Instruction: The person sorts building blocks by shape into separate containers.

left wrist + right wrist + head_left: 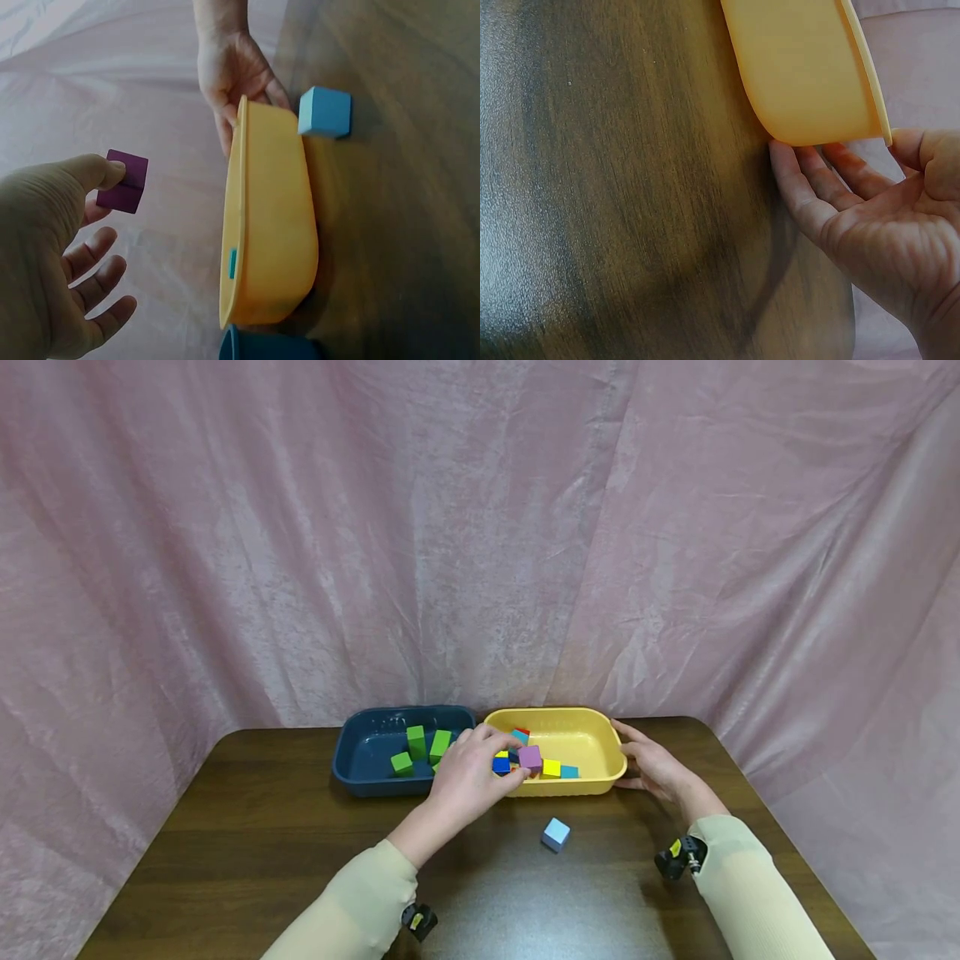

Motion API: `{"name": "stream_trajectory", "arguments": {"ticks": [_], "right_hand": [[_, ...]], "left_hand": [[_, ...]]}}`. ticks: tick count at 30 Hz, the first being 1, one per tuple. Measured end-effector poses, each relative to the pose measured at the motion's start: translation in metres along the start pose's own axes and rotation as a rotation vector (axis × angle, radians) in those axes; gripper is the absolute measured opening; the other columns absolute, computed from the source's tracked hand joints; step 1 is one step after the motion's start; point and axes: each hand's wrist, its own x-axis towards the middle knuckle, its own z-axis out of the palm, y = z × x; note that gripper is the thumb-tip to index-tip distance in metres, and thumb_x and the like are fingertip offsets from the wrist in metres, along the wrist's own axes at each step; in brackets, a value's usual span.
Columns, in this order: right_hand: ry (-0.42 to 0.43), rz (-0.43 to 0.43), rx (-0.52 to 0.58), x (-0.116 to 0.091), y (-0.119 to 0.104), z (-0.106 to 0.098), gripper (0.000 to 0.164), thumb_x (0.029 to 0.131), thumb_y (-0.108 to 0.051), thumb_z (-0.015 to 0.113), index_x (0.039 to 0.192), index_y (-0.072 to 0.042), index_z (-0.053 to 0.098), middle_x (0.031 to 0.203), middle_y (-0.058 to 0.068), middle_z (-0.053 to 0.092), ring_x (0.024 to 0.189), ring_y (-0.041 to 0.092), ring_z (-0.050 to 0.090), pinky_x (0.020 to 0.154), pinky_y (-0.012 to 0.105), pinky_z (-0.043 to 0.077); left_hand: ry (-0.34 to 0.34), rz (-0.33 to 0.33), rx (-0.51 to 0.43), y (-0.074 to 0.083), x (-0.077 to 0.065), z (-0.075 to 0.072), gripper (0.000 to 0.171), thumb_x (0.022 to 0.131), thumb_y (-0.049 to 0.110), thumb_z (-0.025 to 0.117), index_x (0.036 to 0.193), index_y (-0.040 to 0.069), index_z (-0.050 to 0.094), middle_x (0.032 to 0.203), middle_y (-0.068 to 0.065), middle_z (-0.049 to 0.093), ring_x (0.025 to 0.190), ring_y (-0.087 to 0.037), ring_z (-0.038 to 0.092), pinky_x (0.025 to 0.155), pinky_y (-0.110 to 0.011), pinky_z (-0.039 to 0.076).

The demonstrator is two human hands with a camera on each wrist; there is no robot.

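Note:
My left hand (474, 770) pinches a purple cube (530, 758) between thumb and forefinger, above the left part of the yellow tray (592, 787). In the left wrist view the purple cube (123, 181) is held apart from the tray, the other fingers spread loosely. My right hand (660, 766) holds the tray's right end. In the right wrist view its thumb meets the rim and its fingers (802, 191) lie against the lower end wall. Yellow, blue, red and teal blocks lie in the tray, some hidden behind the left hand.
A dark blue tray (360, 788) with several green blocks (416, 742) stands directly left of the yellow one. One light blue cube (556, 834) sits on the wooden table (247, 852) in front. A pink curtain (480, 543) hangs behind the table's far edge.

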Motion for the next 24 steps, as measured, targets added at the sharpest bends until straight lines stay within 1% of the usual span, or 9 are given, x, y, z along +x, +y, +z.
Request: {"name": "stream_trajectory", "arguments": {"ticks": [2,5,9,13,19,24], "right_hand": [[0.005,0.003,-0.001,0.0,0.0,0.0,0.067,0.107,-0.01,0.036,0.166,-0.025,0.01,0.157,0.024,0.025,0.127,0.037,0.051,0.098,0.057,0.05],[-0.001,-0.002,-0.007,-0.001,0.0,-0.001,0.068,0.107,-0.01,0.037,0.167,-0.024,0.008,0.157,0.026,0.026,0.126,0.037,0.052,0.098,0.058,0.05],[0.004,0.0,-0.004,0.0,0.0,-0.001,0.068,0.107,-0.009,0.037,0.166,-0.024,0.008,0.157,0.026,0.026,0.127,0.037,0.052,0.098,0.057,0.05],[0.009,0.002,-0.003,0.0,-0.001,-0.001,0.067,0.107,-0.009,0.036,0.166,-0.025,0.009,0.156,0.026,0.027,0.128,0.038,0.051,0.098,0.057,0.05],[0.011,0.007,0.004,0.001,0.0,-0.001,0.067,0.107,-0.009,0.036,0.166,-0.024,0.008,0.155,0.027,0.028,0.127,0.037,0.051,0.098,0.057,0.05],[0.007,0.004,0.011,0.002,0.001,0.0,0.067,0.107,-0.009,0.034,0.166,-0.023,0.008,0.154,0.028,0.029,0.127,0.037,0.051,0.097,0.057,0.051]], "left_hand": [[0.003,-0.002,0.016,-0.003,0.004,-0.001,0.038,0.085,0.044,0.082,0.117,0.024,0.076,0.112,0.002,0.062,0.095,-0.017,0.052,0.077,-0.032,0.047],[-0.001,-0.011,0.031,-0.007,0.009,-0.002,0.038,0.086,0.045,0.081,0.117,0.023,0.075,0.114,0.001,0.062,0.095,-0.018,0.052,0.076,-0.032,0.047],[-0.005,-0.022,0.029,-0.013,0.013,-0.002,0.036,0.087,0.043,0.08,0.117,0.023,0.074,0.116,0.0,0.062,0.098,-0.02,0.054,0.078,-0.034,0.048],[-0.008,-0.039,0.032,-0.018,0.017,-0.003,0.037,0.087,0.043,0.08,0.118,0.024,0.075,0.114,0.001,0.061,0.098,-0.02,0.053,0.079,-0.035,0.048],[-0.008,-0.068,0.054,-0.019,0.024,-0.003,0.038,0.087,0.045,0.08,0.119,0.025,0.075,0.11,0.001,0.061,0.097,-0.02,0.053,0.079,-0.035,0.048],[-0.016,-0.084,0.065,-0.02,0.029,-0.001,0.038,0.088,0.045,0.079,0.12,0.025,0.074,0.112,0.001,0.062,0.098,-0.02,0.053,0.081,-0.037,0.048]]}}
